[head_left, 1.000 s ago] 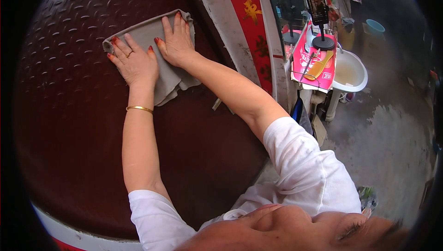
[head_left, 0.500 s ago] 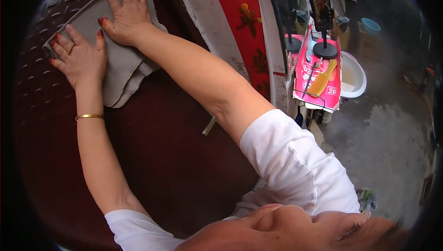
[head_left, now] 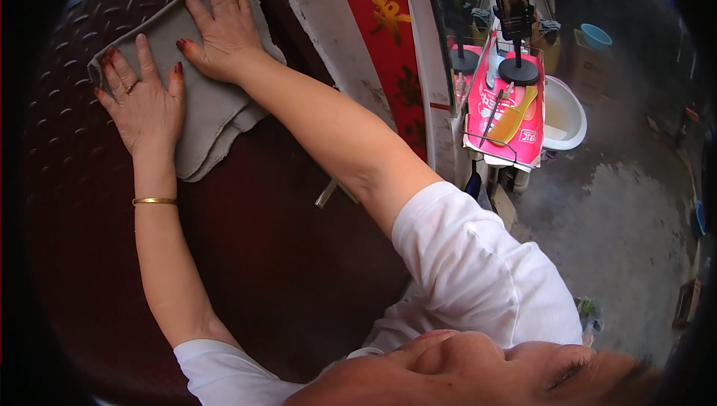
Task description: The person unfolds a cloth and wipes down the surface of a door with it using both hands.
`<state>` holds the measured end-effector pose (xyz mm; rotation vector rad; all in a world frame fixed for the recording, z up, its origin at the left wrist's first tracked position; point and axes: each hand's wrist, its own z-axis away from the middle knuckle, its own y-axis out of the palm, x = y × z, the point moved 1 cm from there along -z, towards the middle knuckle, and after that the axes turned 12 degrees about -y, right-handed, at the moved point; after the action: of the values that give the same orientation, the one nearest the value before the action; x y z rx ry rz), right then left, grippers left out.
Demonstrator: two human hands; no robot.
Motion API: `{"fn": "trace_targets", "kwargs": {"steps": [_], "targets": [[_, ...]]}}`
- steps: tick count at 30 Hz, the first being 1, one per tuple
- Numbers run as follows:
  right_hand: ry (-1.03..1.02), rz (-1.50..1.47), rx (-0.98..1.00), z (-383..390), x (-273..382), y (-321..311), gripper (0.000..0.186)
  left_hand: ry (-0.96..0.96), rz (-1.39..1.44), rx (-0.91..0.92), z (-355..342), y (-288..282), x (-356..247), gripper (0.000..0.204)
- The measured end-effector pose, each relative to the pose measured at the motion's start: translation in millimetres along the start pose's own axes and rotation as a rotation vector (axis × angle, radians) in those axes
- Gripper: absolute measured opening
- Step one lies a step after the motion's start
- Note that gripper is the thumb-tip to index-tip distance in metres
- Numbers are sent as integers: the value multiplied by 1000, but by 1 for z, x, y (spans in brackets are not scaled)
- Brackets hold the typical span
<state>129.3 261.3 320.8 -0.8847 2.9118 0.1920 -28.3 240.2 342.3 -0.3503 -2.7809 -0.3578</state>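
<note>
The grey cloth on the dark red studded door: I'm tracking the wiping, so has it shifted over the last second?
Cannot tell for certain: the head camera moved too. Against the red banner, the grey cloth looks further left.

A dark red metal door [head_left: 246,256] with a raised diamond tread pattern filled the left of the view, framed on its right by a chipped white jamb [head_left: 328,40] and a red paper strip with gold characters [head_left: 388,40]. Beyond stood a pink-topped stand [head_left: 523,126] bearing a comb and a phone on a black holder [head_left: 515,14], with a white basin [head_left: 564,115] beside it. The wet grey concrete floor [head_left: 620,234] lay in dim daylight, a blue tub [head_left: 595,35] far off.
</note>
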Motion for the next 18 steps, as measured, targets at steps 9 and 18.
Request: {"fn": "trace_targets", "kwargs": {"steps": [9, 18], "targets": [[123, 148, 43, 81, 19, -11, 76, -14, -363, 687, 57, -39, -33, 72], [417, 253, 66, 130, 82, 5, 77, 35, -116, 647, 106, -67, -17, 74]]}}
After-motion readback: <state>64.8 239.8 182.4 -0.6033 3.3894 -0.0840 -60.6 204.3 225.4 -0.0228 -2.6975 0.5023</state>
